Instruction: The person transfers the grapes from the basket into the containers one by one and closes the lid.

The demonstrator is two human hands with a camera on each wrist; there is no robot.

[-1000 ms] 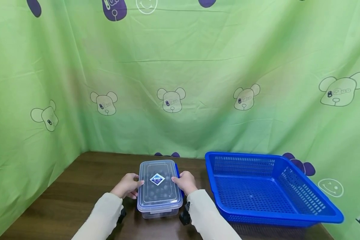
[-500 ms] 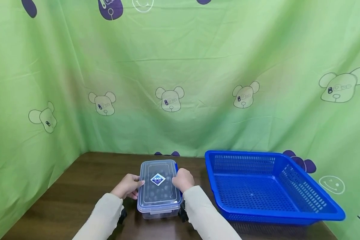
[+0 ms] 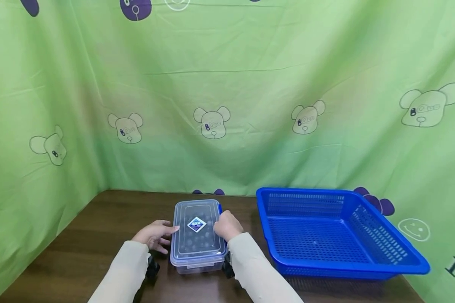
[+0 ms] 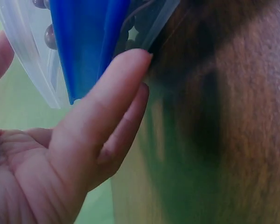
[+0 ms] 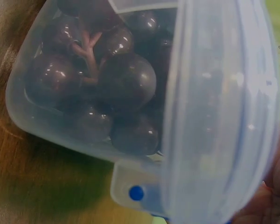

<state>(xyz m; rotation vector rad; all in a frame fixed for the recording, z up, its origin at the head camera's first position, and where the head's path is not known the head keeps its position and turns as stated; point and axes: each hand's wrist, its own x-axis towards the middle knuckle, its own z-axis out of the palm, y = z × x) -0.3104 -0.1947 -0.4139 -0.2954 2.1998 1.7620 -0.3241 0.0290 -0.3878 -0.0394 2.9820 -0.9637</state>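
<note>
A clear plastic food container point(image 3: 197, 244) with a translucent lid and a diamond label sits on the table. Dark round grapes point(image 5: 126, 79) on a stem show through its wall in the right wrist view. My left hand point(image 3: 155, 236) is at its left side, thumb at the lid's edge, fingers extended and spread. In the left wrist view those fingers point(image 4: 102, 102) lie beside a blue side latch point(image 4: 86, 42). My right hand point(image 3: 228, 226) curls against the container's right edge, by the other blue latch point(image 3: 220, 208). Its fingertips are hidden in the head view.
To the right stands a large blue plastic basket point(image 3: 337, 269) with slotted walls. Brown wood-grain table point(image 3: 79, 261) lies under everything. A green printed curtain point(image 3: 250, 160) hangs close behind and at the left of the table.
My right hand's thumb has left the lid top, and the hand has curled at the right edge. My left hand has shifted slightly left, its fingers more spread. The container stays in place.
</note>
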